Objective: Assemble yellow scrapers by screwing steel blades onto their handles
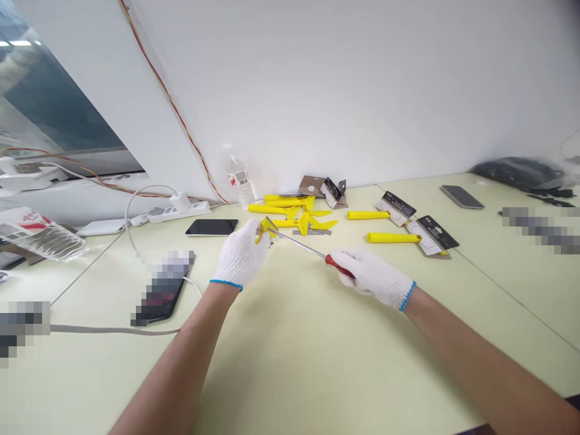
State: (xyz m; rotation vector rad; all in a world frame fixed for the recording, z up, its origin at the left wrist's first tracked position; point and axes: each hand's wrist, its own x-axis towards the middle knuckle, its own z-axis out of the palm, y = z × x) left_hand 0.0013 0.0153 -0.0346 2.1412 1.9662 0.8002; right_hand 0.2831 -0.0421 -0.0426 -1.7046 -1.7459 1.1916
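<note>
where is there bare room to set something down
Biggest: the table between the left arm and right arm. Smaller: between the right arm and black cards. Crowded: around the yellow tools near the wall, and leftward among phones and cables.

We can read no word or number with certainty. We see small pale print on the nearer black-topped card (435, 233) and the farther black-topped card (397, 206), too blurred to spell out, and dark marks, possibly lettering, on the red-and-white label (240, 179) of the upright bottle (245, 196).
</note>
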